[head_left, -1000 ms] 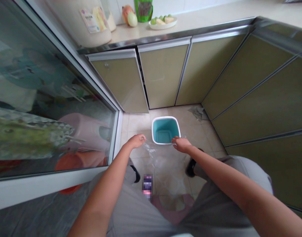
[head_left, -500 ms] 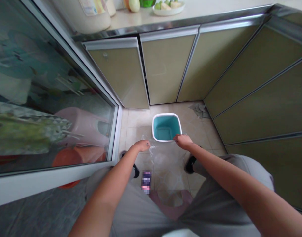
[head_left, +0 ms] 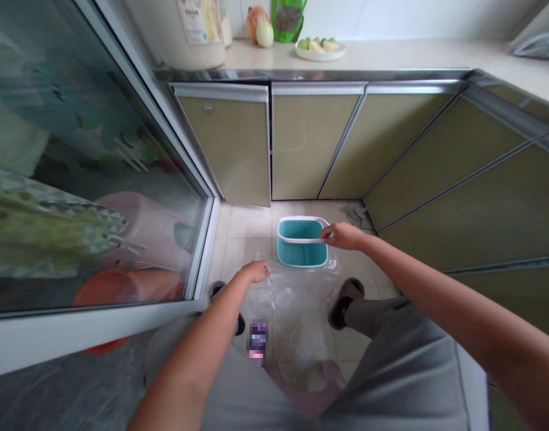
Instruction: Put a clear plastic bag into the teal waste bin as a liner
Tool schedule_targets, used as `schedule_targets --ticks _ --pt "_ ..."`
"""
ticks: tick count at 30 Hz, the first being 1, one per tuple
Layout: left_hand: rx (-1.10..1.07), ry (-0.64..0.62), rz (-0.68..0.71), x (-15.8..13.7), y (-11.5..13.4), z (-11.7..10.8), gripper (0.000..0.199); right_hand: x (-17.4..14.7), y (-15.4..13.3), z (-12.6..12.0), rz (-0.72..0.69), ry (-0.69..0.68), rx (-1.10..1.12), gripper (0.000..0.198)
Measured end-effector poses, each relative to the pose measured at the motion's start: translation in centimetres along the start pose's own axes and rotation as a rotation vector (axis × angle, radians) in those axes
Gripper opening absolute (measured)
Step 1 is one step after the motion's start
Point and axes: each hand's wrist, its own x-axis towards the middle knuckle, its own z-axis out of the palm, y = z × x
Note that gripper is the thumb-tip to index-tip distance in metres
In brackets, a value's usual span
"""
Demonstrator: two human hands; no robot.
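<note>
A teal trash bin (head_left: 290, 254) stands on the floor between my feet and the cabinets. Its white rim ring (head_left: 301, 241) is tilted up, the near side raised off the bin's edge. My right hand (head_left: 345, 236) is closed on the ring's right side. To the left of the bin, my left hand (head_left: 255, 272) is closed on the edge of a clear plastic bag (head_left: 292, 293). The see-through bag spreads over the floor in front of the bin, and its outline is hard to make out.
Cabinet doors (head_left: 317, 143) line the back and right, the leftmost slightly ajar. A glass sliding door (head_left: 99, 179) closes off the left. A grey cloth (head_left: 357, 216) lies in the corner; a blurred-out purple item (head_left: 257, 340) is near my left foot (head_left: 239, 324). The counter holds a fruit plate (head_left: 320, 54).
My right hand has lifted the near side of the white rim ring, which lay flat on the bin before. The clear bag now shows more widely spread. My view has tilted up slightly.
</note>
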Motion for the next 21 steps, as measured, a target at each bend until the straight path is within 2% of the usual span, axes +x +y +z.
schedule_targets --ticks 2,4,7,9,15,18,21 --pt "0.001 0.002 -0.004 -0.1 0.0 -0.1 0.026 1.7 0.6 -3.1 -0.058 0.016 0.009 0.021" --pt "0.005 0.001 -0.012 -0.1 -0.1 -0.1 0.028 3.7 1.2 -5.9 -0.054 0.044 0.017 0.021" --pt "0.004 0.01 -0.028 0.0 -0.4 0.0 0.028 7.0 1.9 -9.1 0.073 0.131 0.003 0.025" --pt "-0.006 0.027 -0.036 0.1 -0.7 0.1 0.027 8.9 2.3 -10.3 0.17 0.214 -0.003 0.028" --pt "0.023 0.001 -0.073 0.3 -1.7 0.3 0.029 12.0 2.9 -10.0 0.467 0.41 0.051 0.043" --pt "0.025 -0.003 -0.093 0.3 -1.9 0.4 0.028 12.4 3.2 -9.4 0.519 0.452 0.052 0.049" --pt "-0.001 0.01 -0.099 0.3 -2.0 0.4 0.025 12.6 3.6 -9.0 0.515 0.479 0.066 0.053"
